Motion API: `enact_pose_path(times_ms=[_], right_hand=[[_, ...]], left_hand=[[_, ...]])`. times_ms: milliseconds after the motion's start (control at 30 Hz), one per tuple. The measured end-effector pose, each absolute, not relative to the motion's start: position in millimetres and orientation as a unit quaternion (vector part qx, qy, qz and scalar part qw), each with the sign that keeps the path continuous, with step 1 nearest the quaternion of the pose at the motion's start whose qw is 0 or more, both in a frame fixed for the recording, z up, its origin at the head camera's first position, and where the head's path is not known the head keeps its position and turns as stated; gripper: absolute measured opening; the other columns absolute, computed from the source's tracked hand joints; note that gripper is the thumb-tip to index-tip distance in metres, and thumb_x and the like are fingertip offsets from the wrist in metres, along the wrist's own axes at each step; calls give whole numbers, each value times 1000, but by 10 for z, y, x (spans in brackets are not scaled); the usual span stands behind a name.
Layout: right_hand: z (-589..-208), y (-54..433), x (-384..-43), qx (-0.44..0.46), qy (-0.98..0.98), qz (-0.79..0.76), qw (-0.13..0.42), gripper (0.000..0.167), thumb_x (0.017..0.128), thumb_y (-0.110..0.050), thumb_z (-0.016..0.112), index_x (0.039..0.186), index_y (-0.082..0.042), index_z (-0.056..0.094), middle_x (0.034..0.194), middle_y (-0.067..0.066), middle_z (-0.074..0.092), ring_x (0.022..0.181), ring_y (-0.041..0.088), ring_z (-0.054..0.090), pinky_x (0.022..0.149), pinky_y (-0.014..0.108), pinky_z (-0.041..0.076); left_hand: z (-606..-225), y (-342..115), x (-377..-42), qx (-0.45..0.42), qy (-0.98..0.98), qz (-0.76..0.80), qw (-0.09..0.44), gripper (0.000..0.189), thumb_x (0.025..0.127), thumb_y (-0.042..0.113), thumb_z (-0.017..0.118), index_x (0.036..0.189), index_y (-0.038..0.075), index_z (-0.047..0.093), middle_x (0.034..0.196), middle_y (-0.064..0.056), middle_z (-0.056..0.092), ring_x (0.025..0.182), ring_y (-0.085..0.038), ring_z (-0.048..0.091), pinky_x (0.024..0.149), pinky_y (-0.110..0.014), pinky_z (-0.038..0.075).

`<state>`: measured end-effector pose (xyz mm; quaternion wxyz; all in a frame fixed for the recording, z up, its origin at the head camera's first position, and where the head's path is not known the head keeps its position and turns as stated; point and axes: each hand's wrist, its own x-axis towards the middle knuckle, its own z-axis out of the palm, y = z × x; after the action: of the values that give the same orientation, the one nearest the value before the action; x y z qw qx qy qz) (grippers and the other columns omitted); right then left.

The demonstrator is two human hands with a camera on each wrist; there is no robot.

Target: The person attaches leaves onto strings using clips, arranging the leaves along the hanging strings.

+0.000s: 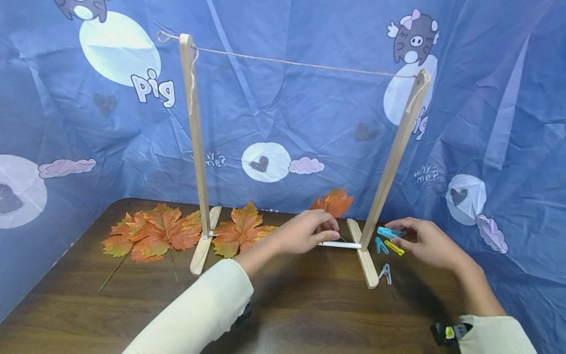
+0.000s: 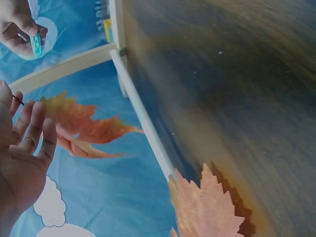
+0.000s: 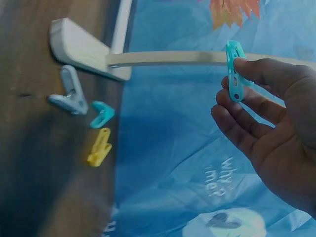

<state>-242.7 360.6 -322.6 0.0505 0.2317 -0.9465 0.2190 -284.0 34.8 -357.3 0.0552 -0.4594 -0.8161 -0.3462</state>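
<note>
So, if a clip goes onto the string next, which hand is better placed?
Probably the right hand: it pinches a turquoise clip, while the left hand holds a leaf by its stem.

Head camera faces forward-down; closer wrist views share the turquoise clip [image 3: 236, 81].

Backdrop: blue fabric sheet [image 1: 300, 113], wrinkled, creased, spans the back and both sides. Print on it: dark cartoon pig [image 1: 413, 39] with pink bow [image 1: 412, 18] upper right, second one cropped at top left, pale ovals [image 1: 119, 59], gray hearts [image 1: 105, 102], pinkish clouds [image 1: 306, 165], "pig" lettering [image 1: 154, 89], "why me?" text [image 1: 425, 173]. Furniture: dark brown wood-grain table [image 1: 309, 305], rounded far-left corner, far edge just beside the sheet. Light: mild sheen on creases, soft shadow [image 1: 415, 282] on the tabletop, right side.
</note>
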Motion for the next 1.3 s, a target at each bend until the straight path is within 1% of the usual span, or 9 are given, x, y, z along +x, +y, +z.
enact_pose_path(times_ms=[233, 333, 433, 567, 667, 867, 1100, 1167, 1300], right_hand=[[-2971, 3459, -2443, 245, -938, 237, 64, 28, 94, -7, 74, 121, -2, 71, 96, 3, 73, 79, 8, 65, 68, 26, 55], [-2862, 3398, -2451, 247, -937, 237, 72, 29, 96, -12, 74, 124, -3, 70, 99, 3, 73, 82, 10, 66, 70, 26, 55], [-2754, 3343, -2450, 245, -936, 239, 82, 32, 97, -14, 73, 127, -4, 69, 103, 4, 73, 86, 11, 66, 73, 25, 55], [-2594, 3255, -2467, 255, -929, 246, 108, 32, 95, -11, 75, 126, -4, 70, 100, 4, 73, 85, 10, 65, 72, 21, 53], [-2460, 3175, -2485, 267, -922, 255, 114, 31, 95, -10, 75, 125, -5, 70, 100, 5, 73, 84, 9, 65, 71, 19, 52], [-2198, 3014, -2483, 267, -910, 303, 96, 32, 96, -5, 72, 128, -3, 68, 112, 13, 74, 89, 9, 71, 74, 17, 55], [-1878, 2838, -2499, 280, -910, 283, 117, 41, 97, -3, 69, 138, -4, 62, 123, 15, 69, 96, 3, 69, 78, 14, 53], [-1791, 2789, -2499, 277, -914, 266, 134, 43, 97, -4, 70, 139, -6, 61, 123, 14, 69, 98, 5, 68, 80, 12, 51], [-1648, 2710, -2501, 289, -913, 228, 175, 44, 97, -6, 71, 140, -8, 61, 122, 13, 69, 103, 19, 71, 83, 8, 48]], left_hand=[[-3460, 352, -2856, -425, -789, -440, 59, 16, 104, 24, 63, 108, 11, 72, 93, 1, 71, 74, -6, 60, 72, -22, 49], [-3412, 348, -2855, -399, -785, -469, 69, 17, 104, 25, 63, 107, 12, 73, 82, -2, 68, 67, -9, 56, 66, -23, 46], [-3367, 352, -2866, -378, -785, -485, 74, 18, 104, 26, 62, 108, 13, 75, 80, 0, 67, 66, -8, 55, 64, -23, 45], [-3294, 360, -2890, -364, -783, -497, 81, 18, 104, 24, 63, 108, 12, 75, 88, 1, 72, 72, -7, 61, 67, -23, 49], [-3235, 360, -2896, -354, -782, -505, 90, 17, 103, 23, 64, 107, 11, 76, 88, -2, 73, 70, -8, 62, 66, -23, 50], [-3153, 365, -2933, -324, -776, -533, 95, 19, 104, 24, 64, 107, 10, 76, 88, -6, 73, 68, -10, 61, 64, -25, 50], [-2999, 382, -2998, -309, -765, -557, 93, 21, 104, 24, 63, 109, 8, 76, 80, -8, 69, 69, -19, 64, 66, -25, 51], [-2945, 388, -3012, -313, -764, -556, 93, 22, 104, 24, 62, 110, 8, 75, 77, -11, 68, 69, -23, 64, 64, -26, 50], [-2834, 397, -3040, -328, -761, -552, 98, 23, 105, 24, 61, 112, 7, 74, 80, -16, 68, 69, -27, 64, 61, -26, 48]])
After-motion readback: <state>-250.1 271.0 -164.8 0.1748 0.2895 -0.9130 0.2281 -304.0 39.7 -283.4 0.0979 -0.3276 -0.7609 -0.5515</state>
